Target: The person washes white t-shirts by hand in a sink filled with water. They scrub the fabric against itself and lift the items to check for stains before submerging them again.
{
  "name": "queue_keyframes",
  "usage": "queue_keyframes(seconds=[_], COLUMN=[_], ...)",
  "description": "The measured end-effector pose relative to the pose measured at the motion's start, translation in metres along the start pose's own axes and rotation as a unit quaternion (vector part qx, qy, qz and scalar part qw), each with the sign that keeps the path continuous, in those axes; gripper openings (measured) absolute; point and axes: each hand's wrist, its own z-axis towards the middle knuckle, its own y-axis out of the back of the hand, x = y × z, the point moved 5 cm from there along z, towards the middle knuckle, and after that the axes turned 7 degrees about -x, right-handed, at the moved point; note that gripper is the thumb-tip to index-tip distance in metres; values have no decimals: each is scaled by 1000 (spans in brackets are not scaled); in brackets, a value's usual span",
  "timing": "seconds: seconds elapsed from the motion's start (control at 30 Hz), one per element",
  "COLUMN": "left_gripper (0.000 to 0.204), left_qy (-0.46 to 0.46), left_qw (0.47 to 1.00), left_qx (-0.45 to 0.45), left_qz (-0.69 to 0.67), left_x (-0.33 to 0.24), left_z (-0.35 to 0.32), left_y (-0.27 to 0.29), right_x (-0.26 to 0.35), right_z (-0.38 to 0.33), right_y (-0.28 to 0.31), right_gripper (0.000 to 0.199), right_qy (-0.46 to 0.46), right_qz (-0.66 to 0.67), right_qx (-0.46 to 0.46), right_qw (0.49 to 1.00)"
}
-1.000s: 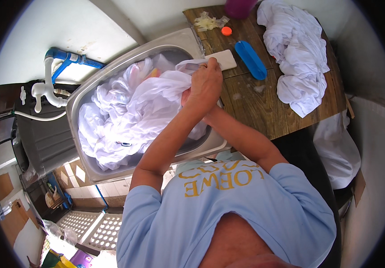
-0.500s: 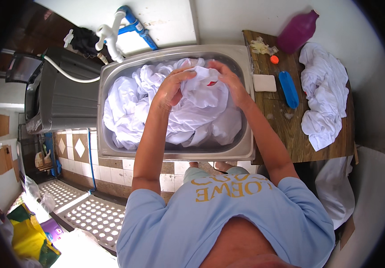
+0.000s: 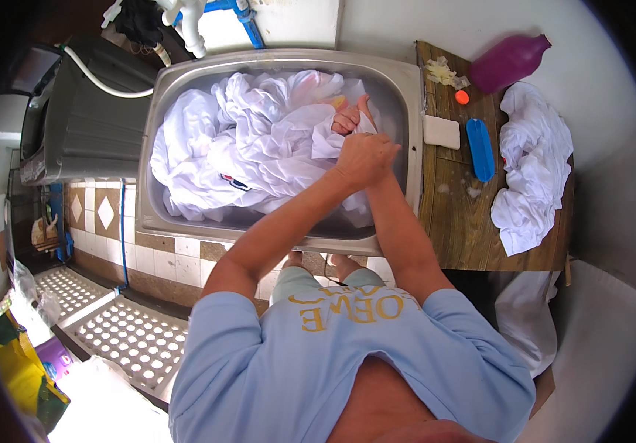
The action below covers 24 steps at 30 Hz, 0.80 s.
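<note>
A heap of wet white laundry [image 3: 259, 148] fills the metal sink in front of me. My left hand [image 3: 368, 158] is closed over a white garment [image 3: 325, 140] at the right part of the heap, crossing above my right wrist. Beyond it, my right hand [image 3: 351, 119] has curled fingers and a raised thumb, with the same garment bunched about it. Part of that hand is covered by cloth and by my left hand. Elsewhere in the heap a dark and red mark [image 3: 235, 181] shows on the fabric.
The steel sink [image 3: 288, 57] has a white tap [image 3: 191, 29] at its far left. On the wooden table [image 3: 466, 229] at right are a white soap bar [image 3: 442, 132], a blue brush [image 3: 480, 150], an orange cap [image 3: 462, 97], a purple bottle [image 3: 510, 63] and a white cloth [image 3: 532, 162].
Both hands were apart, holding up a garment with a red mark. Now they are together further right, left over right wrist, and the red-marked piece is no longer held up.
</note>
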Motion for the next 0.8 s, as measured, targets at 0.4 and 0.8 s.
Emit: queue_keyframes(seconds=[0.4,0.8], left_gripper=[12,6], left_qy=[-102,-34], left_qw=[987,987], left_qx=[78,109], left_qz=[-99,-112], left_x=[49,67], left_z=[14,14], left_y=[-27,-11], right_x=[11,-20], right_z=[-18,-22], right_y=[39,-29], right_gripper=[42,46], right_qy=[109,71], right_qz=[-256,-125], right_qx=[-187,-414], right_qw=[942,899])
